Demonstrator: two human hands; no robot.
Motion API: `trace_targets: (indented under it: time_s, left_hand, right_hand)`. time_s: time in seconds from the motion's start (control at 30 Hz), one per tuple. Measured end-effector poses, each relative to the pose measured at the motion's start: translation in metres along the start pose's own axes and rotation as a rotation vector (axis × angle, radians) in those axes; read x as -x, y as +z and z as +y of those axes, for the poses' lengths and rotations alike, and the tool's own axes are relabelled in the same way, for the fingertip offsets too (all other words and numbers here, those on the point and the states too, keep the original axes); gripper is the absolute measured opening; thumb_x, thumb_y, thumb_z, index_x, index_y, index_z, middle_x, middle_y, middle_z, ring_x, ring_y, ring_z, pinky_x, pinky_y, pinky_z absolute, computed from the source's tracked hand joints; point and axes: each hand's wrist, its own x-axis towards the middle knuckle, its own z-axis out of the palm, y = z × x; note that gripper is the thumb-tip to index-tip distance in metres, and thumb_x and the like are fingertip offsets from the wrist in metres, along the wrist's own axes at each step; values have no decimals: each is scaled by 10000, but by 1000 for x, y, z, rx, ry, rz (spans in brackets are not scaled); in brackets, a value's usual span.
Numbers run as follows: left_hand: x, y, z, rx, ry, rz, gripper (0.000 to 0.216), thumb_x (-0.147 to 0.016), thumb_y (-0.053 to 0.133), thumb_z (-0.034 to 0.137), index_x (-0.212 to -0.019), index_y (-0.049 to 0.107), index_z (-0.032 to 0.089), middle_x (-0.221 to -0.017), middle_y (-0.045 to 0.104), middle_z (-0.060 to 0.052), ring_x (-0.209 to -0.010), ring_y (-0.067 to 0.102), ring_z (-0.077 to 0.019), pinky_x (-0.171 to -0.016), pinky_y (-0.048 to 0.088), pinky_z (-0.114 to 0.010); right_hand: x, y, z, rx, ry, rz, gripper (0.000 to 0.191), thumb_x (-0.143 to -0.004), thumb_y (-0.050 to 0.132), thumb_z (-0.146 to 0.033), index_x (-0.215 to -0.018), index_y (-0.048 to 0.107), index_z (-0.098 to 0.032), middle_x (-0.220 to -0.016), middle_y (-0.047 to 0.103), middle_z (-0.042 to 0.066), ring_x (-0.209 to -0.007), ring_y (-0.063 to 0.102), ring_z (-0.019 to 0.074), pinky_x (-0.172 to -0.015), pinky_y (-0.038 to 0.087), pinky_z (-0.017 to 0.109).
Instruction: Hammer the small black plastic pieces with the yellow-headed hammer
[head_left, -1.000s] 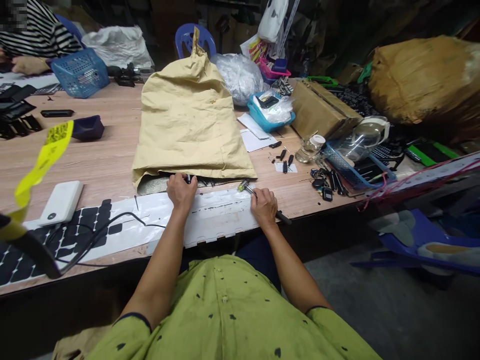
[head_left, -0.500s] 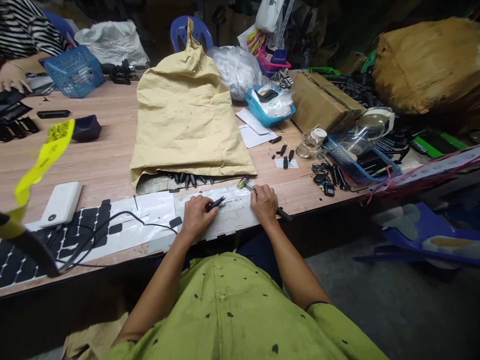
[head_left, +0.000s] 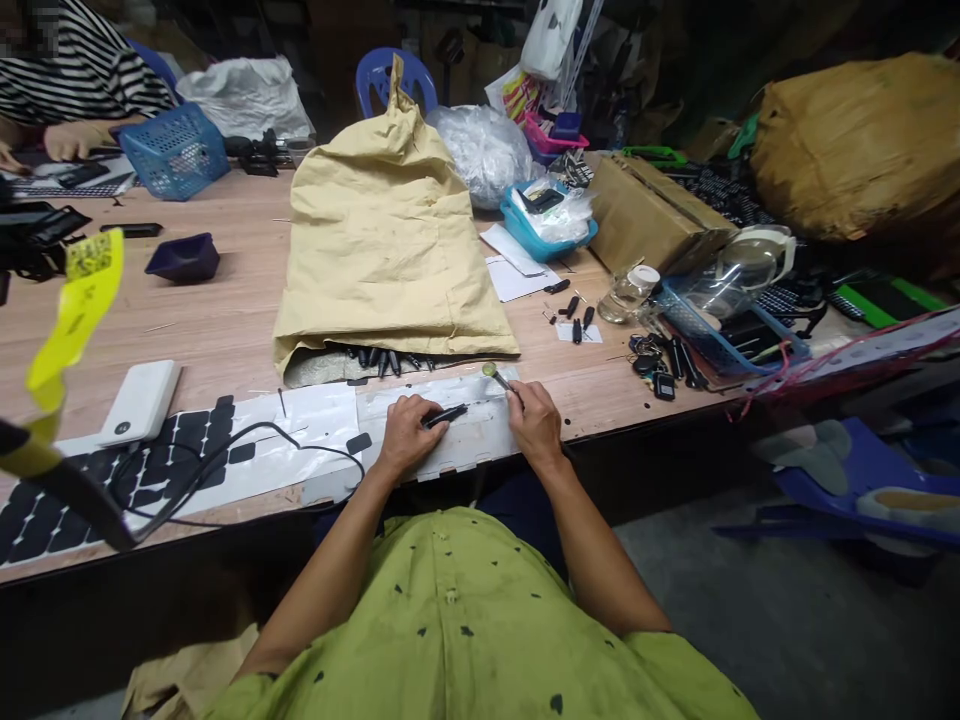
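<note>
My left hand [head_left: 407, 432] is closed around one end of a slim black plastic piece [head_left: 450, 413], whose other end points right over the white board [head_left: 471, 448] at the table's front edge. In my right hand [head_left: 536, 425] is a small hammer [head_left: 491, 370] with a yellow-green face. Its head is raised to the upper left of that hand, apart from the black piece; the handle is mostly hidden by my fingers. Just beyond the board, several black pieces [head_left: 384, 362] show at the mouth of a tan cloth sack [head_left: 397, 250].
To the left lie a white power bank [head_left: 141, 402], a black cable [head_left: 255, 426] and a sheet of black stickers [head_left: 199, 440]. A glass jar [head_left: 627, 295] and blue basket [head_left: 739, 330] stand right. A co-worker's hand [head_left: 71, 140] rests far left, beside another blue basket [head_left: 174, 150].
The hammer has turned in my right hand, so its round face shows and its handle end has gone from sight. My left hand keeps the black piece. The whole view has shifted slightly.
</note>
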Motion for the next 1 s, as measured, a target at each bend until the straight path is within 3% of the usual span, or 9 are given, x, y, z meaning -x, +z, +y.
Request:
trace_targets:
  time_s: [0.27, 0.8, 1.0]
  left_hand:
    - [-1, 0, 2, 3, -25, -4, 162, -816, 696, 300, -954, 770, 258, -889, 699, -45, -944, 600, -265, -893, 447, -416]
    - [-2, 3, 4, 5, -41, 3, 100, -778, 724, 287, -872, 714, 253, -884, 688, -40, -937, 597, -268, -867, 450, -406]
    - [-2, 3, 5, 31, -40, -12, 125, -785, 714, 293, -901, 730, 249, -913, 705, -42, -958, 598, -270, -902, 445, -419]
  right_hand:
    - [27, -18, -37, -302, -89, -108, 287, -982, 490, -253, -1093, 753, -223, -941, 737, 62, -877, 694, 192, -830, 558, 297]
    - [33, -19, -57, -203, -194, -176, 293, -973, 505, -208, -1127, 749, -254, -938, 736, 49, -895, 699, 182, -816, 556, 268]
    - [22, -14, -42, -140, -147, -132, 291, -982, 490, -215, -1112, 748, -254, -952, 723, 54, -908, 681, 190, -826, 530, 276]
